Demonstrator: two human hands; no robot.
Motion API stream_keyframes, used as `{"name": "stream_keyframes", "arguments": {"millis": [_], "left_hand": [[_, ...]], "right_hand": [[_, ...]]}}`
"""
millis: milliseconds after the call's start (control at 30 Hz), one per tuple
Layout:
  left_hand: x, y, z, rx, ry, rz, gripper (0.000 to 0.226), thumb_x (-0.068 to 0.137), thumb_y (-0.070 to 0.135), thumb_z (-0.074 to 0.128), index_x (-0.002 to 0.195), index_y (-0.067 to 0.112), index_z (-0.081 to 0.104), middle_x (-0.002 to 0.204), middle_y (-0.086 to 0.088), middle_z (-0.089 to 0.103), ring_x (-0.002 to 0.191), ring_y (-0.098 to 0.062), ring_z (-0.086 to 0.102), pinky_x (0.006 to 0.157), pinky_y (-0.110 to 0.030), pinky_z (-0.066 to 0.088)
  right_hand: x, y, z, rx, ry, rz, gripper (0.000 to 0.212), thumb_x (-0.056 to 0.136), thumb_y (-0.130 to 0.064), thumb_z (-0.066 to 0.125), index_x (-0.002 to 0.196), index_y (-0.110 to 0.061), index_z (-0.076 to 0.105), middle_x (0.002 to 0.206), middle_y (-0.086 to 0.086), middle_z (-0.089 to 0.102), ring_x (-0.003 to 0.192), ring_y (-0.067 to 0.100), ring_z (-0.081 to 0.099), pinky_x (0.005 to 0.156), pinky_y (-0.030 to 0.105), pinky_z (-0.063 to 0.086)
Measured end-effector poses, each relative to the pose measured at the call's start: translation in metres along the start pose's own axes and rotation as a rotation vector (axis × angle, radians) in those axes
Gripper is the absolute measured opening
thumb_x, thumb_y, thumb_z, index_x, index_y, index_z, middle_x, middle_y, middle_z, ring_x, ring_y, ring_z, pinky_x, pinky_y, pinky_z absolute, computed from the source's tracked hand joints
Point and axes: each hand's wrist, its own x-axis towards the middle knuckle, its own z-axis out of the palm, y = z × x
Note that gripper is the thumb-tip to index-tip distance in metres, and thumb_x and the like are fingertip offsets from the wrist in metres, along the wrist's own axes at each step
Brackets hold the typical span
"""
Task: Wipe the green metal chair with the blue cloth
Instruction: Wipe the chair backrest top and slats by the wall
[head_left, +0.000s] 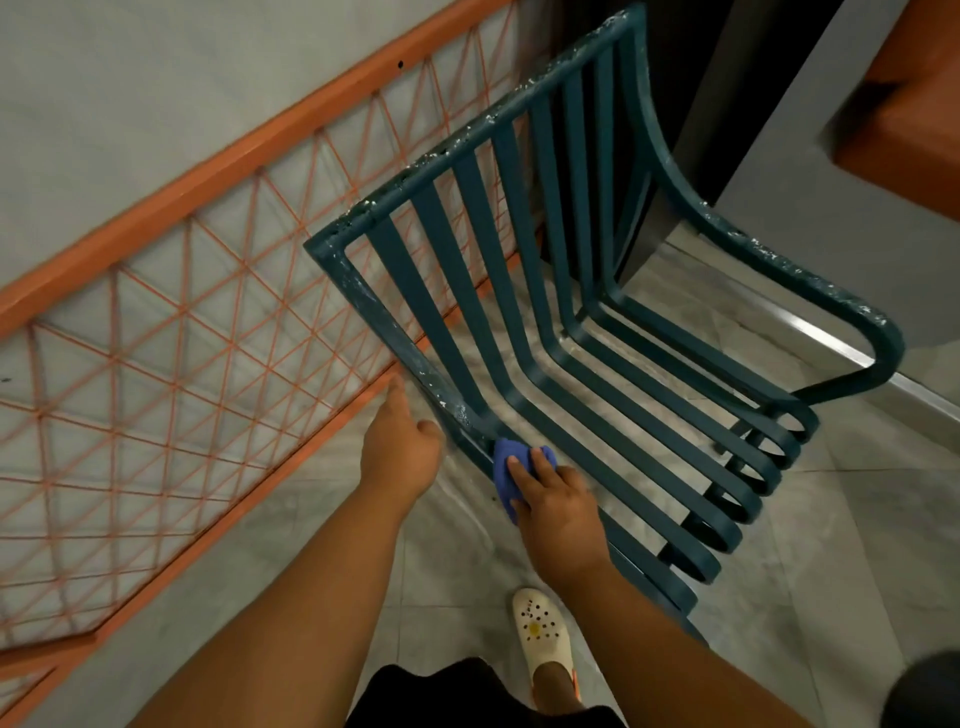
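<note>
The green metal chair (550, 291) stands in front of me, a slatted frame with chipped paint on its top rail and armrest. My right hand (558, 506) presses the bunched blue cloth (506, 467) onto the chair's near left corner, where the backrest post meets the seat. My left hand (400, 447) hovers just left of that post, holding nothing. Its index finger points away from me and the other fingers are curled in; it does not clearly touch the metal.
An orange railing (197, 332) with criss-cross mesh runs diagonally along the left, close behind the chair. The floor is pale marble tile (857, 545). My foot in a white clog (543, 636) stands near the chair's front. A dark door frame (691, 124) rises behind the chair.
</note>
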Motion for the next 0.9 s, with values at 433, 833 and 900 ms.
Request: {"name": "stream_keyframes", "arguments": {"millis": [433, 833, 900], "left_hand": [[0.007, 0.014, 0.006, 0.032, -0.027, -0.039, 0.066, 0.096, 0.014, 0.046, 0.152, 0.024, 0.014, 0.151, -0.006, 0.037, 0.132, -0.029, 0.041, 0.101, -0.037, 0.038], [0.008, 0.01, 0.006, -0.051, -0.034, -0.045, 0.064, 0.096, 0.011, 0.045, 0.151, 0.026, 0.017, 0.147, -0.004, 0.042, 0.126, -0.025, 0.047, 0.089, -0.028, 0.039], [0.009, 0.009, 0.005, -0.055, -0.037, -0.049, 0.064, 0.095, 0.01, 0.044, 0.151, 0.027, 0.018, 0.147, -0.003, 0.043, 0.126, -0.025, 0.048, 0.086, -0.027, 0.039]], "right_hand": [[0.009, 0.01, -0.012, 0.001, -0.041, -0.143, 0.057, 0.078, -0.023, 0.076, 0.132, -0.021, 0.056, 0.142, 0.01, 0.049, 0.11, 0.034, 0.059, 0.085, 0.044, 0.055], [0.014, 0.029, -0.007, 0.087, -0.067, -0.168, 0.05, 0.093, -0.032, 0.057, 0.141, -0.028, 0.043, 0.149, 0.001, 0.041, 0.121, 0.027, 0.051, 0.098, 0.038, 0.047], [0.029, 0.02, -0.011, 0.193, -0.099, -0.035, 0.049, 0.099, -0.035, 0.043, 0.147, -0.029, 0.03, 0.153, 0.003, 0.034, 0.128, 0.024, 0.043, 0.105, 0.036, 0.04]]}}
